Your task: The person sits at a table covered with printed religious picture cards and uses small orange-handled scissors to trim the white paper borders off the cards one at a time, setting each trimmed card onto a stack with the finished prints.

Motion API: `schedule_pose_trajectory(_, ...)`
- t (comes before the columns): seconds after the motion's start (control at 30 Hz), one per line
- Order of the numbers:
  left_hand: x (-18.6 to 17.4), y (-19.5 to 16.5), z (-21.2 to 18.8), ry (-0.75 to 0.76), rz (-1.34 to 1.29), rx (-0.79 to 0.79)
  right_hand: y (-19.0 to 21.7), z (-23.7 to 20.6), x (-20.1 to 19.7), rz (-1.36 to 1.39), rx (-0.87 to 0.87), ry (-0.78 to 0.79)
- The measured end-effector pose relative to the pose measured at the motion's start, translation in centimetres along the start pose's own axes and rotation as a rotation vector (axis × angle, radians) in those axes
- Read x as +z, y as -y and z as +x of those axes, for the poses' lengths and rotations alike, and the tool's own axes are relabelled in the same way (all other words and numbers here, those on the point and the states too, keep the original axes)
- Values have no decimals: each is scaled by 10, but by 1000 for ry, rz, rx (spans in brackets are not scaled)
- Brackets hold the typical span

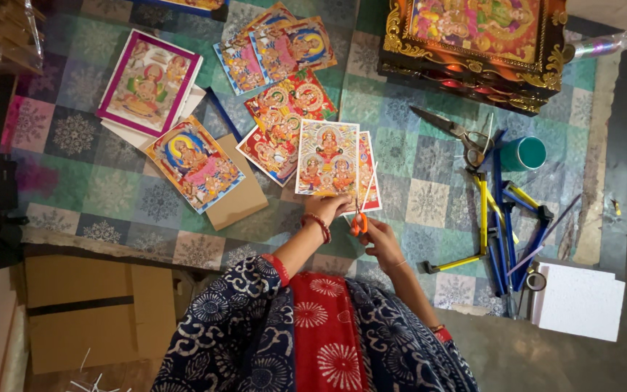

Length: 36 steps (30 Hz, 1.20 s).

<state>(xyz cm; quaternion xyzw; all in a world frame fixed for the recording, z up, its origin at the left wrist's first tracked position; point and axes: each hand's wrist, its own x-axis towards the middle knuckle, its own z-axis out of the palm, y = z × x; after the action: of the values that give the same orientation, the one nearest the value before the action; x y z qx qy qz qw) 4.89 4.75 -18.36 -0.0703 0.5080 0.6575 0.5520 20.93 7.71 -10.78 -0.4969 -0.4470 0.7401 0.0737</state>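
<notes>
A person's left hand pinches the lower edge of a colourful printed picture, which extends away from both hands over the patterned mat. The right hand, just beside that picture's lower right corner, grips orange-handled scissors (blades touching the picture's edge).

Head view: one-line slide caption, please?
Left hand holds a religious print while right hand trims it with orange-handled scissors.
</notes>
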Motion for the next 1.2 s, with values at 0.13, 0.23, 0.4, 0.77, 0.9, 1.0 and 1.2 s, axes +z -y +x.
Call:
schedule_pose_trajectory(0.13, 0, 1, 0, 17, -18, 8, 1, 0, 1, 23, -1, -1)
schedule_pose_trajectory(0.23, 1, 0, 0, -2, 16, 12, 1, 0, 1, 36, -3, 4)
schedule_pose_trajectory(0.4, 1, 0, -2, -5, 32, 9, 1, -1, 2, 38, -7, -5)
schedule_pose_trajectory(0.77, 3, 0, -2, -29, 68, -5, 2, -2, 3, 64, -13, 2)
schedule_pose_trajectory(0.9, 3, 2, 0, -17, 39, 2, 1, -2, 3, 35, -18, -26)
schedule_pose_trajectory(1.0, 4, 1, 1, -23, 15, 11, 0, -2, 3, 1, -22, -41)
schedule_pose_trajectory(1.2, 4, -3, -3, -21, -7, 14, 2, -4, 4, -21, -30, -53)
